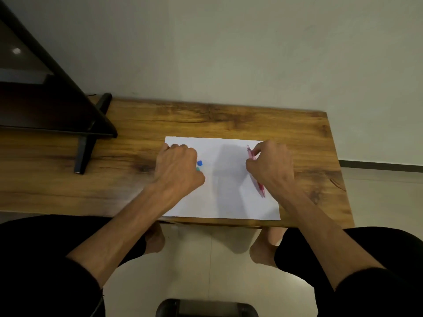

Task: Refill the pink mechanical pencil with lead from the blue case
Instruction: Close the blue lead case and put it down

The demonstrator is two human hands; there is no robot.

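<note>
A white sheet of paper [225, 179] lies on the wooden table [137, 124]. My left hand [177, 167] rests on the sheet's left part, fingers curled over the blue case [199, 163]; only a small blue corner and a bit of teal show beside the knuckles. My right hand [271, 167] is on the sheet's right part, thumb and fingers closed around the pink mechanical pencil [251, 154]. The pencil lies roughly lengthwise, one end pointing away from me, the other end sticking out below the hand near the paper's right edge.
A dark stand with black legs [84, 152] occupies the table's left side. The wall runs right behind the table. The table's front edge lies just beyond the paper, with my knees and feet below it.
</note>
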